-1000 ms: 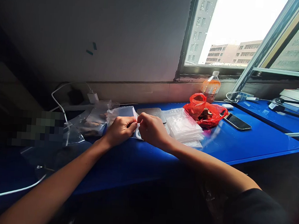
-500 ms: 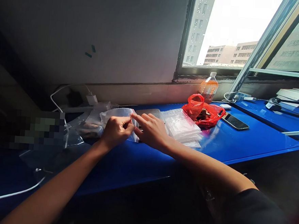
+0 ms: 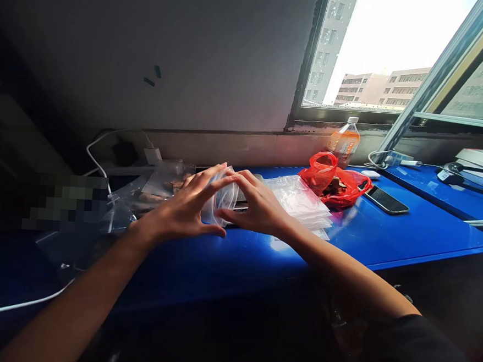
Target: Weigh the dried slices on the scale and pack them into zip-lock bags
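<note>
Between my hands a clear zip-lock bag (image 3: pixel 223 199) stands with its mouth bowed round, above the blue table's front part. My left hand (image 3: pixel 182 207) lies at the bag's left side, fingers stretched along its upper edge and thumb held apart below. From the right, my right hand (image 3: pixel 256 204) has its thumb and fingers at the bag's rim and holds it. Partly behind my right hand is a flat grey device (image 3: pixel 242 197). To its right lies a stack of clear plastic bags (image 3: pixel 300 201).
A red plastic bag (image 3: pixel 344 191) with brown dried pieces sits right of the stack, before an orange drink bottle (image 3: pixel 344 141). A phone (image 3: pixel 387 200) lies farther right. Filled clear bags (image 3: pixel 152 191), a white charger (image 3: pixel 153 155) and cables are at left, on the blue table (image 3: pixel 370 234).
My hands were pinched together at the bag's edge. Now the fingers have spread and the bag's mouth has opened into a round shape. The view has shifted slightly.
</note>
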Motion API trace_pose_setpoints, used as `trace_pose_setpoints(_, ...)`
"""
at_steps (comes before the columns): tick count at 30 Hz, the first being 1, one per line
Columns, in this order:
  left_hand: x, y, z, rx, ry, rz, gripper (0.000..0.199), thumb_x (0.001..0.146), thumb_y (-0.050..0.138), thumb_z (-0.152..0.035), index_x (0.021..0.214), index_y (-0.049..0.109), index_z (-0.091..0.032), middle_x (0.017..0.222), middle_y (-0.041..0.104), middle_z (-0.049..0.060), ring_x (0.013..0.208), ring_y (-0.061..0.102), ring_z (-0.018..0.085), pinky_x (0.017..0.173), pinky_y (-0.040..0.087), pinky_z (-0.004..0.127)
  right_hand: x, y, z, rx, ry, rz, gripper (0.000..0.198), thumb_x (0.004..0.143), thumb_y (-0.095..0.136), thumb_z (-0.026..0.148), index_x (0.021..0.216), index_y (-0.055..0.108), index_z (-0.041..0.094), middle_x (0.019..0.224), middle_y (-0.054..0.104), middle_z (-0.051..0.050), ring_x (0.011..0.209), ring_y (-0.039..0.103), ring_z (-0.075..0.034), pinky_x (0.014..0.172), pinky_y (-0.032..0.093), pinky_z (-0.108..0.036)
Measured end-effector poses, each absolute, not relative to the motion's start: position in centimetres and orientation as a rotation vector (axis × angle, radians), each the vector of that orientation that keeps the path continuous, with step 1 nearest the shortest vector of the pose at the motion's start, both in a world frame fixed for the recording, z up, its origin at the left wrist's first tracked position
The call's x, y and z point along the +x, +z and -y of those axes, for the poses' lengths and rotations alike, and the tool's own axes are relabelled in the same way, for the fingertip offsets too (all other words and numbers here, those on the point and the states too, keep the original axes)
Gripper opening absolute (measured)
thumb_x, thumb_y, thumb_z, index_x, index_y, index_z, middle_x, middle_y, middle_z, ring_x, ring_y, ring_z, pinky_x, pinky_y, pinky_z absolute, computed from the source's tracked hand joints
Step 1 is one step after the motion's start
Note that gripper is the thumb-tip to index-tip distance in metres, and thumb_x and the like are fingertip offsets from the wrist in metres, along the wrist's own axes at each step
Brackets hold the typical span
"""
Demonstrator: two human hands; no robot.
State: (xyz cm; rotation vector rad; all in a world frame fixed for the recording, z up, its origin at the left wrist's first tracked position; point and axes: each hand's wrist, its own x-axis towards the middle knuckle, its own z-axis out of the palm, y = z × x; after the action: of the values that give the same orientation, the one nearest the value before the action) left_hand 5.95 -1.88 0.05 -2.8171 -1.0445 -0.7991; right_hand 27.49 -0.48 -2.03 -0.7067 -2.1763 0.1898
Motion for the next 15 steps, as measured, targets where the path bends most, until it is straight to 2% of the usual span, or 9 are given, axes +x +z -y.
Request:
trace_pose_setpoints(4,5.5,1.0,1.9,-2.797,-1.285,0.977,0.085,0.061,0.088,-0.042,0.134,0.046,-0.033,0.139,0.052,0.007,0.135,0.044,0.034,0.113,0.036,0.052,27.2,-1.2,0.7,-0.569,0.568,1.883,0.045,0.091,0.052,0.044,0.131,0.046,0.025,0.104,0.063,-0.005,0.094,0.061,-0.017,0.079,0.050,-0.030)
trace_pose_setpoints(8,5.8,3.6,1.8,-2.678,-1.946,0.949,0.073,0.058,0.089,-0.045,0.120,0.051,-0.036,0.119,0.062,-0.002,0.116,0.062,0.023,0.109,0.044,0.046,27.1,-0.8,0.7,-0.566,0.896,1.412,0.037,0.093,0.043,0.048,0.121,0.043,0.024,0.087,0.060,-0.002,0.080,0.062,-0.014,0.071,0.049,-0.027)
trace_pose_setpoints(12,8.6,6.9,2.4,-2.547,-2.259,1.017,0.061,0.064,0.081,-0.058,0.114,0.053,-0.040,0.115,0.063,-0.006,0.118,0.062,0.021,0.106,0.047,0.041,27.4,-1.9,2.1,-0.732,1.340,1.177,0.038,0.086,0.053,0.051,0.110,0.049,0.021,0.087,0.061,-0.003,0.076,0.061,-0.014,0.061,0.048,-0.025)
trace_pose_setpoints(15,11.7,8.5,3.1,-2.526,-2.432,0.762,0.068,0.064,0.079,-0.062,0.123,0.053,-0.039,0.119,0.062,-0.004,0.125,0.056,0.027,0.103,0.046,0.047,27.8,-2.5,4.3,-0.551,1.723,1.152,0.049,0.077,0.063,0.057,0.109,0.055,0.021,0.092,0.063,-0.005,0.079,0.063,-0.017,0.059,0.051,-0.026)
